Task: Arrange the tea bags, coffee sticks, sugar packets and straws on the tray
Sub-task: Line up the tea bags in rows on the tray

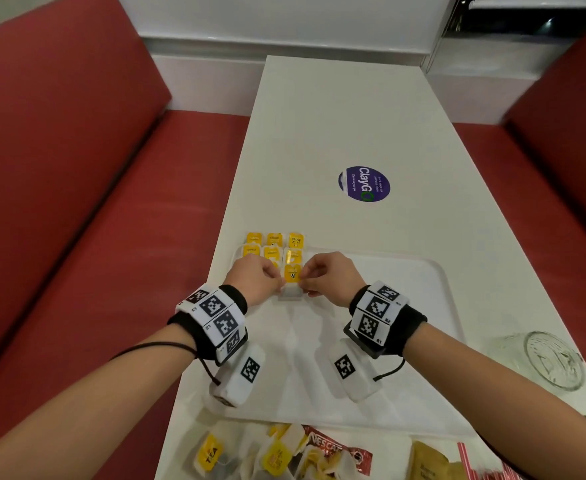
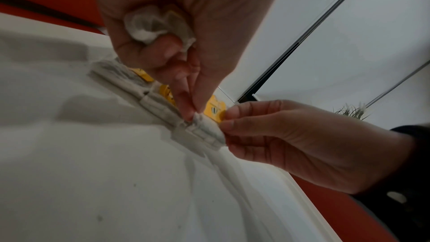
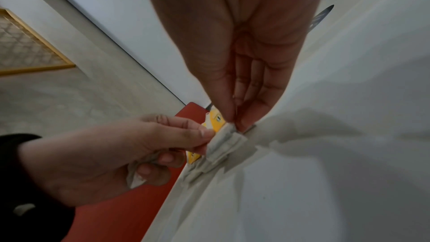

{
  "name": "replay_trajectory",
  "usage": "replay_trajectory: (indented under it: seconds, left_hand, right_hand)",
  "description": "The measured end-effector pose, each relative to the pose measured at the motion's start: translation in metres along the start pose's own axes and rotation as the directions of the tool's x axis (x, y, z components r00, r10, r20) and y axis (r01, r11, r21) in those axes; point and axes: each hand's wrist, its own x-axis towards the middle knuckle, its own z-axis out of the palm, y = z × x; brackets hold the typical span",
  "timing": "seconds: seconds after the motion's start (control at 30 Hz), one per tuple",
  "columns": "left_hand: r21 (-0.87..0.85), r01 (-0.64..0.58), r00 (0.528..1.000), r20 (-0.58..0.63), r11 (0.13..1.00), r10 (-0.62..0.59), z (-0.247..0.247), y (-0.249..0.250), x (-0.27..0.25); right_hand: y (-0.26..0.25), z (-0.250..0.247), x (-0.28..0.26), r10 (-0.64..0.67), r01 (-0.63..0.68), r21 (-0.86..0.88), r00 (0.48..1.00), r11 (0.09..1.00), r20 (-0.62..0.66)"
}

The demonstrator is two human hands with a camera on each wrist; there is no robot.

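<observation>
A white tray lies on the white table. Several tea bags with yellow tags lie in rows at its far left corner. Both hands pinch one more tea bag at the near end of the right-hand row. My left hand pinches its left edge and my right hand its right edge. The left wrist view shows my left hand on this tea bag, with a spare crumpled tea bag tucked in its palm. In the right wrist view my right hand pinches the bag.
Loose tea bags, a red coffee stick, brown packets and striped straws lie near the table's front edge. A glass jar stands right of the tray. Red benches flank the table.
</observation>
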Motion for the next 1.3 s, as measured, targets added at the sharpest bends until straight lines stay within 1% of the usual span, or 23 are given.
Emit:
replay_trajectory:
  seconds: [0.07,0.3,0.5,0.73,0.83,0.9,0.97,1.0,1.1,1.17,1.23,1.3]
  left_hand:
    - [0.019,0.009,1.000,-0.001,1.000,-0.009,0.001,0.001,0.003]
    - [0.044,0.014,1.000,-0.005,0.999,-0.013,0.005,0.001,0.008]
    - [0.035,-0.006,1.000,-0.018,0.999,0.006,0.002,0.001,0.010]
    - [0.027,-0.032,0.999,-0.028,0.999,0.033,-0.004,-0.001,0.006]
    - [0.063,-0.051,0.999,0.009,0.997,0.051,-0.007,-0.003,0.001]
    - [0.114,-0.086,0.992,0.102,0.990,0.074,-0.009,-0.002,-0.006]
    - [0.201,-0.157,0.970,0.215,0.967,0.113,-0.010,0.001,-0.014]
    - [0.259,-0.191,0.961,0.246,0.947,0.127,-0.009,0.003,-0.019]
    - [0.473,-0.284,0.953,0.238,0.834,0.189,-0.006,0.009,-0.029]
    - [0.569,-0.312,0.946,0.256,0.761,0.197,-0.002,0.010,-0.030]
    - [0.620,-0.328,0.939,0.298,0.713,0.173,0.000,0.010,-0.030]
    - [0.652,-0.334,0.935,0.321,0.681,0.152,0.001,0.010,-0.031]
  right_hand:
    - [0.001,0.000,0.003,-0.002,0.002,-0.022,1.000,1.000,0.014]
    - [0.004,0.001,0.004,-0.037,0.044,-0.203,0.999,0.978,0.034]
    - [0.003,0.003,0.008,-0.055,0.061,-0.249,0.998,0.966,0.030]
    - [0.003,0.003,0.009,-0.024,0.034,-0.262,0.999,0.964,0.041]
    - [0.003,0.004,0.009,-0.022,0.035,-0.276,0.999,0.960,0.049]
    - [0.001,0.003,0.007,-0.029,0.047,-0.299,0.997,0.953,0.065]
    - [-0.001,0.000,0.004,-0.045,0.067,-0.326,0.996,0.943,0.076]
    - [-0.003,-0.002,0.003,-0.057,0.080,-0.340,0.995,0.937,0.076]
    - [-0.012,-0.010,0.000,-0.102,0.123,-0.400,0.992,0.908,0.074]
    - [-0.017,-0.013,-0.002,-0.104,0.171,-0.501,0.982,0.848,0.159]
    - [-0.018,-0.012,-0.006,-0.064,0.233,-0.610,0.956,0.757,0.285]
    - [-0.015,-0.008,-0.009,-0.020,0.268,-0.662,0.934,0.700,0.357]
